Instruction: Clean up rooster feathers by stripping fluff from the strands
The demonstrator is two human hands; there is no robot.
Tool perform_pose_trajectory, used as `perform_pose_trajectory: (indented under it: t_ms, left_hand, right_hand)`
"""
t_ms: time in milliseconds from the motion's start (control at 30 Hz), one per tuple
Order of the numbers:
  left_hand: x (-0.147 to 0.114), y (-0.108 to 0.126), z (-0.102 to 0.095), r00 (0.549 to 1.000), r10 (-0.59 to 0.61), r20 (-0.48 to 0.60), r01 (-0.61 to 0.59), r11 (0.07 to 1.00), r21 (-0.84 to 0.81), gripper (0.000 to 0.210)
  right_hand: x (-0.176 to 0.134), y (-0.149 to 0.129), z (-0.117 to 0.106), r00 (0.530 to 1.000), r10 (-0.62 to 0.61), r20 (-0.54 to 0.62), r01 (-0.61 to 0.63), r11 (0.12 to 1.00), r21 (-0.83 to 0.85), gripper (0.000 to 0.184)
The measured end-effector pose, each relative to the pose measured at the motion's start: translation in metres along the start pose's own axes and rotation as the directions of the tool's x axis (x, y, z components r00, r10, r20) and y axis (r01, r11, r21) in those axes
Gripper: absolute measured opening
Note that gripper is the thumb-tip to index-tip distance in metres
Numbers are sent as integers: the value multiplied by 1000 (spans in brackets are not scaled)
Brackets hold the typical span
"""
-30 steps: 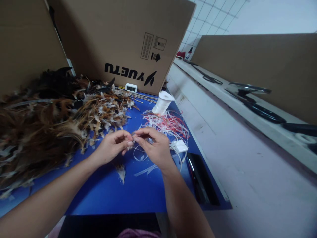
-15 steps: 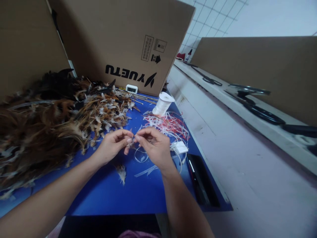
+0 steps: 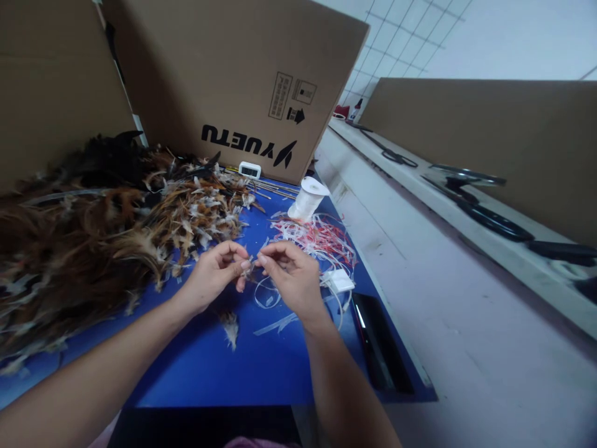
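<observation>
Over the blue table (image 3: 261, 373), my left hand (image 3: 217, 274) pinches a small feather (image 3: 250, 267), mostly covered by the fingertips. Close beside it, my right hand (image 3: 293, 274) has thumb and forefinger pressed together near the feather's tip; what they hold is too small to make out. A loose brownish-white feather (image 3: 230, 328) lies on the table below my left hand. Beyond and left of my hands spreads a large heap of brown, black and white feathers (image 3: 116, 230). Clear strips (image 3: 280, 323) lie under my right hand.
A white spool (image 3: 308, 198) stands behind a tangle of red and white strips (image 3: 321, 236). Right of my hand are a white adapter (image 3: 339, 280) with cable and a black glossy object (image 3: 382, 342). A cardboard box (image 3: 233, 74) and small digital clock (image 3: 249, 170) stand behind. Scissors (image 3: 398, 157) lie on the ledge.
The fingertips of my hands have drawn slightly apart, the right one shifting a little to the right. The camera view has tilted slightly; the other things lie as before.
</observation>
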State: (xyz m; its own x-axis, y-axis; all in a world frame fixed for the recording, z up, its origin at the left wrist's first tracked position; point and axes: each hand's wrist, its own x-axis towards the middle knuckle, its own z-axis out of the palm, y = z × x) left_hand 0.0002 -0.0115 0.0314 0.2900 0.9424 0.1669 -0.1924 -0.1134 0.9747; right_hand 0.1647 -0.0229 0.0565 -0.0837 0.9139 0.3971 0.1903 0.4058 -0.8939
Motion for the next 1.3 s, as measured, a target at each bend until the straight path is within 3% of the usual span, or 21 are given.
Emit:
perform_pose_trajectory:
  t_ms: [133, 533, 700, 933, 1300]
  left_hand:
    - [-1, 3, 2, 999, -15, 32, 15, 1000, 2, 20]
    - [-4, 6, 4, 986, -57, 154, 39, 992, 120, 19]
    - [-4, 5, 3, 992, -44, 115, 40, 999, 36, 19]
    - [-2, 5, 2, 997, -19, 76, 21, 999, -27, 16]
    - [-1, 1, -1, 997, -8, 71, 7, 1000, 14, 14]
  right_hand:
    - [0, -1, -2, 1000, -4, -1, 4, 999, 42, 8]
    - [1, -9, 0, 996, -66, 66, 73, 992, -107, 7]
    - [3, -6, -6, 999, -10, 52, 14, 997, -81, 11]
    - [4, -6, -15, 951, 119, 285, -94, 991, -97, 17]
    - [3, -8, -12, 971, 32, 235, 4, 989, -151, 10]
